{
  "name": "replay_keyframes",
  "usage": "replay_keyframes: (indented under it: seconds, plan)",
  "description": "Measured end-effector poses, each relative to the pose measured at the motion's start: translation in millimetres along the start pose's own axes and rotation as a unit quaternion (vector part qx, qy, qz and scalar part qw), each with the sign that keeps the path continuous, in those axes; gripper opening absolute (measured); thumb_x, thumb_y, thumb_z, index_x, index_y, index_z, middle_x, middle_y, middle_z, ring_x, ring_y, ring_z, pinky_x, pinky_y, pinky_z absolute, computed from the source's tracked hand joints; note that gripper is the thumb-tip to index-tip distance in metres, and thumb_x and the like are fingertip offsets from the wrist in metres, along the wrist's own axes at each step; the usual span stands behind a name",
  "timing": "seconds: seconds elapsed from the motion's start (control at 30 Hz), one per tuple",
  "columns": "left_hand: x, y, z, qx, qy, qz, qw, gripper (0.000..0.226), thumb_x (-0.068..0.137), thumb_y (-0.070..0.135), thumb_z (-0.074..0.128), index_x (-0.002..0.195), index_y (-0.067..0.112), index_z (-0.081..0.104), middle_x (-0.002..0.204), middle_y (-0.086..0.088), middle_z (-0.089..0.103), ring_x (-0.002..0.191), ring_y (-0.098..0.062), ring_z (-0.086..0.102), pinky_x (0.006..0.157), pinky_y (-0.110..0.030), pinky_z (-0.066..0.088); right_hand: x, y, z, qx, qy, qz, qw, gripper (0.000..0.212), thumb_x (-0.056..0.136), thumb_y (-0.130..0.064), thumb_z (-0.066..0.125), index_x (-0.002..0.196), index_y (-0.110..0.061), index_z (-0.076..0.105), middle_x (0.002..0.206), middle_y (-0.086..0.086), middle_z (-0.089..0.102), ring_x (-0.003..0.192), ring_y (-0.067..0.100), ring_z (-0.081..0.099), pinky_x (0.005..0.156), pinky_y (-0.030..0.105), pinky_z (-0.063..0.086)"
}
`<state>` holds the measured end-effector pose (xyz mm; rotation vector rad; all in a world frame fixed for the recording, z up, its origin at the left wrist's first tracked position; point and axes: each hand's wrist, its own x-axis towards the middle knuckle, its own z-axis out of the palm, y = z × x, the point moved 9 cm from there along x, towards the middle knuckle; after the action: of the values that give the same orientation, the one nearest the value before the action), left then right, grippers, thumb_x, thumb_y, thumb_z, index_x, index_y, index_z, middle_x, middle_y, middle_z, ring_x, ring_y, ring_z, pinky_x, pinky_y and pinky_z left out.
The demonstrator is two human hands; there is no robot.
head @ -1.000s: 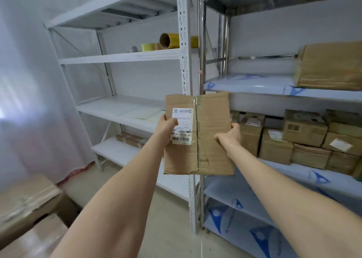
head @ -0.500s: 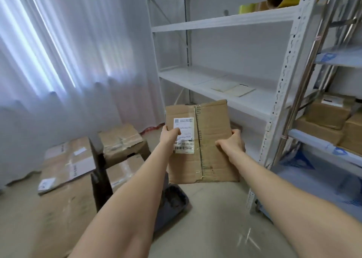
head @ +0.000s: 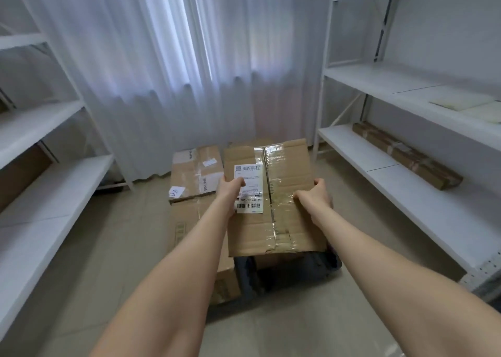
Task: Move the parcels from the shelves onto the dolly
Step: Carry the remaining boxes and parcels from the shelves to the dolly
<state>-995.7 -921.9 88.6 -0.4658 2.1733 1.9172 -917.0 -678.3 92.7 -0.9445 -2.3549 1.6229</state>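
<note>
Lowering the parcel [head: 273, 202] onto the dolly [head: 311, 270] looks to be the step in hand. It hangs in the air over the dolly's near right part, its top face tilted toward the camera, with the dark deck showing just under its near edge. The left hand [head: 230, 191] grips its left edge, thumb laid flat across the label [head: 249, 188], the other fingers curled behind the edge and out of sight. The right hand [head: 315, 196] grips the right edge the same way, thumb on the taped face, fingers wrapped round the side. Boxes [head: 196, 177] already fill the dolly's left side in a stack, and a cardboard edge peeks out beyond the parcel at the dolly's far side, so the free spot seems to be the right half. To do it well, I would level the parcel first and bring it down square to the deck with its left side close against the stack. Landing the far edge first should keep the hidden fingers from being trapped underneath; both hands can then slide out sideways. How much deck is free under the parcel cannot be told, so look before letting go. Right of the dolly, a long parcel [head: 406, 156] lies on the low shelf [head: 406, 202], likely a later load.
</note>
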Motion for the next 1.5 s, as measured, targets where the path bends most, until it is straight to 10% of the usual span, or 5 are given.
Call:
replay_keyframes:
  seconds: [0.47,0.67,1.5]
  plan:
    - [51,-84,-269,-0.046,0.161,-0.1,0.981,0.071,0.085,0.014,0.054,0.148,0.015,0.022,0.13,-0.012,0.049,0.102,-0.028,0.058,0.065,-0.032,0.05,-41,-46,297,-0.059,-0.205,-0.018,0.977,0.071,0.067,-0.026,0.071,0.131,-0.017,0.041,0.121,0.008,0.061,0.106,0.031,0.06,0.093,0.046,0.05]
    - [100,-93,-352,-0.044,0.197,-0.115,0.973,0.088,0.067,0.022,0.061,0.147,0.018,0.025,0.132,-0.013,0.049,0.108,-0.032,0.059,0.089,-0.047,0.053,-39,-64,403,-0.039,-0.261,0.007,0.965,0.066,0.084,-0.011,0.068,0.14,-0.007,0.033,0.125,0.012,0.055,0.11,0.028,0.052,0.087,0.035,0.044]
    - [495,-14,-599,0.005,0.107,-0.125,0.986,0.073,0.086,0.006,0.052,0.15,0.008,0.018,0.105,-0.01,0.058,0.07,-0.019,0.064,0.051,-0.029,0.052,103,-218,807,-0.034,-0.226,0.061,0.972,0.058,0.075,-0.02,0.074,0.124,-0.007,0.047,0.11,0.011,0.061,0.099,0.029,0.059,0.089,0.042,0.051]
